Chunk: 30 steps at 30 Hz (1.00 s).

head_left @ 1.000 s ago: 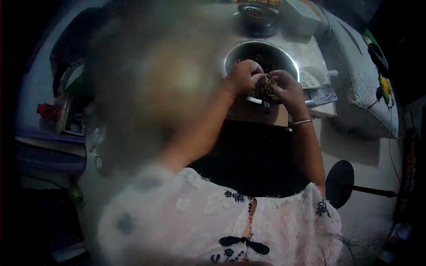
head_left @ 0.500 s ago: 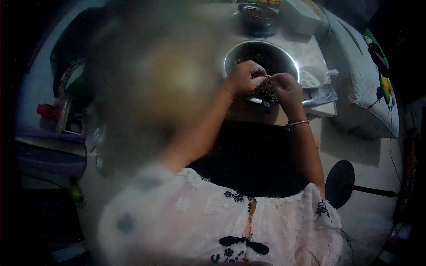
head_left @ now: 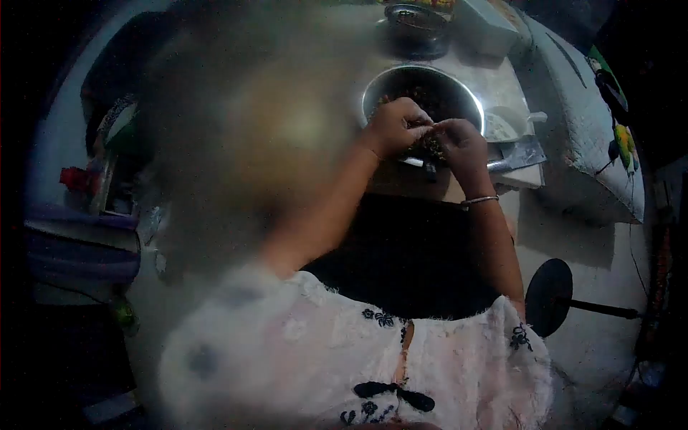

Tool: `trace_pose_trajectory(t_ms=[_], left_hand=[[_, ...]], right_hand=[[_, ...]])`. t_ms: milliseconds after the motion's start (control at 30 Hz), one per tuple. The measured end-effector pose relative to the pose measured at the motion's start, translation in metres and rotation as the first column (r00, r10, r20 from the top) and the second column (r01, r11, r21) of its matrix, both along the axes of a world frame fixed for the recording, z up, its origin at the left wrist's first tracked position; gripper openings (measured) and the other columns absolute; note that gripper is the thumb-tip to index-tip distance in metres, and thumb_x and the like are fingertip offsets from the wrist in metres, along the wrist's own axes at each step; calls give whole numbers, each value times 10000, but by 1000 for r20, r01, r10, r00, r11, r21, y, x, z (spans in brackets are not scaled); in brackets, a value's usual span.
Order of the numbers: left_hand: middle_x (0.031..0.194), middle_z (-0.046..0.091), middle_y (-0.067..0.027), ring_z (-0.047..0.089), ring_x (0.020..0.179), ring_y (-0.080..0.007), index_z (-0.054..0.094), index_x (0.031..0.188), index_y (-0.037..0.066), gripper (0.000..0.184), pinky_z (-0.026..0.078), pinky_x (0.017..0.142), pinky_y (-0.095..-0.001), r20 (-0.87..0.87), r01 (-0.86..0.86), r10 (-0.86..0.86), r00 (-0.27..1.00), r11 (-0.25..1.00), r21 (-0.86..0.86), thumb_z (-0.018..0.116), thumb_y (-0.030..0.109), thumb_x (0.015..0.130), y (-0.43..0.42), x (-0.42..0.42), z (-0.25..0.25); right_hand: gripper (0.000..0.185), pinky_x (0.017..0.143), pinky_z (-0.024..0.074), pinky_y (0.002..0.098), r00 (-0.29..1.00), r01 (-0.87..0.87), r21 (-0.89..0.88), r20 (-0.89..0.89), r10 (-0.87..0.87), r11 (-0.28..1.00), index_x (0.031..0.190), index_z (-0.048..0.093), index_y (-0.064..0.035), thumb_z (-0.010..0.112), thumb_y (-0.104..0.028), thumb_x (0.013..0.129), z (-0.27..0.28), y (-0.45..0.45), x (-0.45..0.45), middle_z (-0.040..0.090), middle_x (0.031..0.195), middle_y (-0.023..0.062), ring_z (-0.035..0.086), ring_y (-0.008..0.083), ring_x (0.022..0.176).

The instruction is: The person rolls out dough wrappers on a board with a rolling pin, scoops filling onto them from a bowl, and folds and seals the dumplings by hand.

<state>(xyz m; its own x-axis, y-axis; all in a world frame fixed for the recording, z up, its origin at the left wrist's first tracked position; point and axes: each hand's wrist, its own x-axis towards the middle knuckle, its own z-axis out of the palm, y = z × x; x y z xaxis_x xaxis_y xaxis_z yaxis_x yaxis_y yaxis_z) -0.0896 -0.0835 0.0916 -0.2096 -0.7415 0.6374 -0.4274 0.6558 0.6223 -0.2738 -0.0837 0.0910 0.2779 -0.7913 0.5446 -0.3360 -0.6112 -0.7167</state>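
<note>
A round metal bowl (head_left: 476, 100) stands on the table, with many small dark and tan bits inside that I cannot make out singly. Over its front half, my left hand (head_left: 396, 129) is closed, thumb and fingers pinched. My right hand (head_left: 464, 147), with a bangle at the wrist, pinches toward it from the other side. The fingertips of both hands meet above the bowl. Whatever they hold is too small and dim to name.
Right of the bowl lie a white strainer-like dish (head_left: 502, 123) and a shiny silver packet (head_left: 522, 154). Behind stand a dark lidded container (head_left: 416, 32) and a white box (head_left: 486, 29). A blurred patch covers the left side of the view.
Both hands stay pinched over the bowl, shifting only slightly. A tiny pale spot between the fingertips earlier is hardly visible now.
</note>
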Motion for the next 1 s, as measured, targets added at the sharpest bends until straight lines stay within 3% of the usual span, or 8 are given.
trace_pose_trajectory(t_ms=[167,233,367,433,533,600,833,1000], left_hand=[[805,640,-83,613,772,-236,685,773,79,105,488,700,-322,28,6,-5,1000,999,-54,737,93,682,-3,1,0],[805,637,-87,614,767,-240,682,768,80,103,489,702,-325,54,2,2,999,996,-85,734,87,680,-4,1,-1],[834,611,-100,608,764,-262,666,793,71,110,493,693,-335,101,-5,10,995,998,-55,718,98,699,0,1,1],[839,609,-101,606,763,-269,668,806,73,116,492,696,-339,92,-8,11,996,1000,-30,716,99,703,1,0,2],[818,607,-105,603,759,-275,676,807,75,117,489,693,-340,-7,-56,56,998,998,10,719,117,707,0,-3,0],[804,634,-85,613,752,-247,685,808,89,135,492,684,-332,102,-29,33,994,998,-48,735,104,684,-3,0,-1],[798,610,-111,606,759,-271,680,776,75,97,489,684,-340,137,0,1,991,1000,-5,716,123,699,-8,3,-8],[813,617,-112,610,771,-271,671,790,70,108,494,699,-338,208,30,-13,978,997,-77,702,99,691,-7,4,-7]], right_hand=[[160,689,517,314,999,24,-22,-42,-25,999,913,628,-64,666,-23,762,1,1,1,625,883,93,633,222,814],[140,686,516,313,999,7,19,52,-8,1000,891,635,-59,666,-23,759,1,1,3,628,896,94,633,222,816],[135,680,513,313,996,57,28,63,-59,998,885,641,-58,667,-27,756,-6,-4,4,630,895,97,631,225,810],[159,681,514,314,995,73,-26,-68,-74,997,901,644,-63,673,-28,748,-1,-1,2,630,886,102,632,229,806],[169,678,513,319,996,65,-6,-57,-65,998,903,644,-66,682,-33,741,3,2,2,632,866,100,633,235,800],[174,673,513,322,996,73,-16,-57,-73,997,898,643,-66,687,-35,733,6,4,3,632,858,100,632,239,794],[150,637,495,343,986,87,-120,-129,-102,989,835,624,-60,696,-36,706,8,4,4,614,802,112,614,285,754],[121,631,488,351,978,52,-184,-189,-87,982,816,621,-67,684,-43,716,2,-1,-1,611,795,110,610,290,745]])
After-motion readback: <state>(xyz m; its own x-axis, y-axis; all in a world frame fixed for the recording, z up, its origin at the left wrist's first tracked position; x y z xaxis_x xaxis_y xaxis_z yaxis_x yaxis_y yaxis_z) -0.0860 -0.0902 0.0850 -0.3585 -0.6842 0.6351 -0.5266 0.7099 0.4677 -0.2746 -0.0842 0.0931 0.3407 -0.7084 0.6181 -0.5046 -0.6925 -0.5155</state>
